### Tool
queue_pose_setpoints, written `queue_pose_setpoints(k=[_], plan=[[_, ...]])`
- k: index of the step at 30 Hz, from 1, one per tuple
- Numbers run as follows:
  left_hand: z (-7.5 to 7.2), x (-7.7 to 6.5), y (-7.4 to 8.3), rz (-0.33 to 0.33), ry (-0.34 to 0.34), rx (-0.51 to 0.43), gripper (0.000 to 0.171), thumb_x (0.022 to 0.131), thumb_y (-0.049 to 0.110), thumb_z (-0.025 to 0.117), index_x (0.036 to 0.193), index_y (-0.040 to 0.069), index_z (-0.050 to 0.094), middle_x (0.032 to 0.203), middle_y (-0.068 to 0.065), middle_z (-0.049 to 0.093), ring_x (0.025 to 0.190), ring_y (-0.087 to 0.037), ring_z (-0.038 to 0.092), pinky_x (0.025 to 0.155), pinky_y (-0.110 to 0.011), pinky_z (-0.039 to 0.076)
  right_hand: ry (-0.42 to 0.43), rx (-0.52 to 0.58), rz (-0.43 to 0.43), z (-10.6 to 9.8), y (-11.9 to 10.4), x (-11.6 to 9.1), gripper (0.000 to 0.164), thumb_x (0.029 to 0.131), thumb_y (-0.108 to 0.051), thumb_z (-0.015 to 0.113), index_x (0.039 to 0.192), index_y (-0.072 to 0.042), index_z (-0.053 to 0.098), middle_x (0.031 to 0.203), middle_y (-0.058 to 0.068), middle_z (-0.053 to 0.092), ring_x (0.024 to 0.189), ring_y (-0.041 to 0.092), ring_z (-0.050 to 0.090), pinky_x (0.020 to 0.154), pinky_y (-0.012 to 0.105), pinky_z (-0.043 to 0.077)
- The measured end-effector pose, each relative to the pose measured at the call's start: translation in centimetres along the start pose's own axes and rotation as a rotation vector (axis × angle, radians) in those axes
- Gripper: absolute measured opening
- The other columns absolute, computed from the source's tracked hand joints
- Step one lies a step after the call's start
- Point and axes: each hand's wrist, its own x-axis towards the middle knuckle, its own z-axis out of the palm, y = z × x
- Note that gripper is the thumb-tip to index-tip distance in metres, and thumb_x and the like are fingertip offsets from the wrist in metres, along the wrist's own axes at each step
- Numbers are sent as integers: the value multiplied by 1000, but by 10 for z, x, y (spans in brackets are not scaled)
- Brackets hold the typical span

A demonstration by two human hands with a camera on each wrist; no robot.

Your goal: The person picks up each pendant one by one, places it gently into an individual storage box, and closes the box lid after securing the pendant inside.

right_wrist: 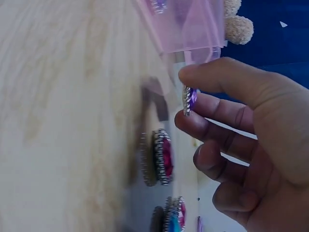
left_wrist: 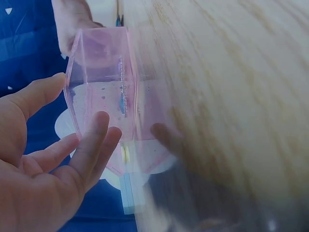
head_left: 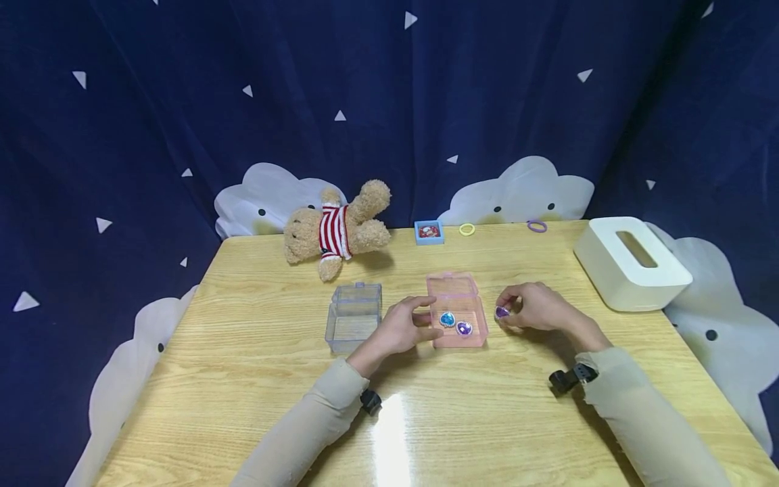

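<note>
Pinching purple gem (head_left: 502, 312): right hand (head_left: 538, 308), right of pink box (head_left: 481, 326) | Left hand (head_left: 399, 327): fingers apart, box's left | Likely light, rigid; grip beaded rim (right_wrist: 186, 102)

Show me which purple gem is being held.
The faceted purple gem with a beaded rim, pinched in the right hand beside the open, translucent pink plastic box; the other purple gem lies inside that box.

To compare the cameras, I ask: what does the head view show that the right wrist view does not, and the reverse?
Only the head view shows the left hand and the bluish clear box. Only the right wrist view shows a red gem. Both show the right hand pinching a purple gem, the pink box, and at least part of the teddy bear.
</note>
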Motion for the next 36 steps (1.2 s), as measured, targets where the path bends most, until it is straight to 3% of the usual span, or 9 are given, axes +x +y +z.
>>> queue_pose_setpoints(k=[8, 16, 23, 36], plan=[[-1, 0, 0, 5, -1, 4, 69, 83, 22, 83, 145, 16, 52, 143, -10, 55, 116, -26, 68, 90, -31, 59, 16, 160, 4, -11, -7, 0, 23, 83, -22, 81, 104, -19, 73, 94, -2, 70, 62, 9, 56, 51, 24, 47], [-1, 0, 0, 2, -5, 3, 70, 83, 21, 82, 146, 16, 52, 144, -9, 54, 117, -25, 67, 89, -31, 59, 48, 188, -53, -17, -23, 1, 25, 82, -20, 81, 106, -22, 74, 95, -4, 71, 65, 10, 55, 47, 26, 47], [0, 0, -1, 8, 1, -1, 69, 83, 21, 82, 145, 15, 52, 144, -9, 54, 117, -25, 68, 90, -31, 59, 15, 251, -121, -16, -39, 5, 28, 82, -16, 81, 109, -18, 75, 97, -4, 73, 65, 10, 56, 50, 25, 47], [1, 1, 0, -6, 8, 1, 70, 82, 20, 83, 144, 16, 53, 142, -10, 55, 116, -25, 68, 89, -30, 59, -36, 149, -218, -2, -55, 13, 29, 81, -19, 80, 109, -17, 75, 100, -6, 75, 53, 4, 50, 52, 22, 43]])
